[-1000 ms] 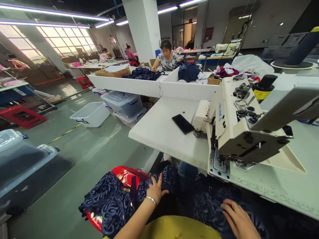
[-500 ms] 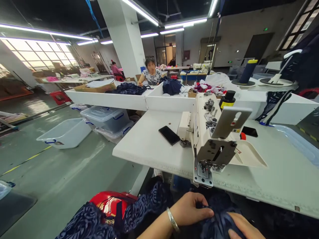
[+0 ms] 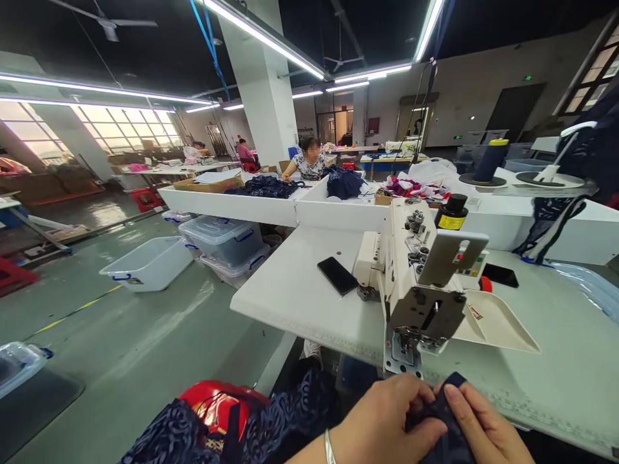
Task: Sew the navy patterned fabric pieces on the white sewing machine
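Observation:
Navy fabric (image 3: 447,425) is pinched between my two hands, just below the front edge of the sewing table. My left hand (image 3: 391,415), with a silver bracelet at the wrist, closes thumb and fingers on its left side. On the right side my right hand (image 3: 483,419) grips it, thumb on top, and a corner of the cloth sticks up between the hands. Right above them stands a cream sewing machine (image 3: 399,274), its metal needle plate close to my fingertips. More patterned navy fabric (image 3: 290,406) lies to the left, over my lap and a red shiny item (image 3: 217,406).
A black phone (image 3: 337,275) lies left of the machine, and a cream tray (image 3: 503,322) sits to its right. Dark thread cones (image 3: 491,161) stand behind. Clear plastic bins (image 3: 149,261) are on the floor at left. A person (image 3: 309,161) sits across the table.
Both hands have risen with the navy fabric toward the machine's needle plate and come closer together. The view has tilted up and shifted slightly left.

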`<state>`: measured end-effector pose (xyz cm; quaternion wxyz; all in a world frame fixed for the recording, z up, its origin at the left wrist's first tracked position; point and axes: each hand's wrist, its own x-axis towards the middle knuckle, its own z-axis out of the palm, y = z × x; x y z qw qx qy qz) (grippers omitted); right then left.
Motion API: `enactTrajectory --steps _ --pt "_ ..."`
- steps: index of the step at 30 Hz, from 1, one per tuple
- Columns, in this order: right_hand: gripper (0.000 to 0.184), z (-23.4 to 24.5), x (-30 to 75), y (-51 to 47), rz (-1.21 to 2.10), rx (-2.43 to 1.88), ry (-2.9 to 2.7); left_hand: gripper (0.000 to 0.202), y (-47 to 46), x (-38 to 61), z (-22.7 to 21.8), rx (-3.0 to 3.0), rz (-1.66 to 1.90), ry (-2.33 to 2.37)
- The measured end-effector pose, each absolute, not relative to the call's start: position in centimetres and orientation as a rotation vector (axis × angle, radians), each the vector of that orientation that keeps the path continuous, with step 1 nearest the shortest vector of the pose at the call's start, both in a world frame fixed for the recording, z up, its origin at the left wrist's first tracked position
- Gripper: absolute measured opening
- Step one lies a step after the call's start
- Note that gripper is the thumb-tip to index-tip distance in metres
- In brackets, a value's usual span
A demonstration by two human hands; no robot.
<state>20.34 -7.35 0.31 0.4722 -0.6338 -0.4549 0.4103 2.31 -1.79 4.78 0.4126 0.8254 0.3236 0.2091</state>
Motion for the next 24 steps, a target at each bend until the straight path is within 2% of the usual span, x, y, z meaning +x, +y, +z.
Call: enactTrajectory --steps 5,10,17,24 --pt "0.030 1.1 19.9 -3.8 0.947 -1.483 -1.073 0.026 -0.8 1.5 5.9 2.575 0.549 0.799" --pt "0.030 1.2 19.1 -0.6 0.852 -1.530 -1.149 0.035 -0.1 0.6 4.3 2.959 0.571 0.747" --pt "0.035 2.2 19.3 0.6 0.649 -1.551 -1.362 0.046 -0.8 0.4 1.6 3.081 0.754 0.855" --pt "0.035 1.6 19.7 1.3 0.547 -1.573 -1.390 0.046 -0.9 1.8 0.5 3.084 0.782 0.916"
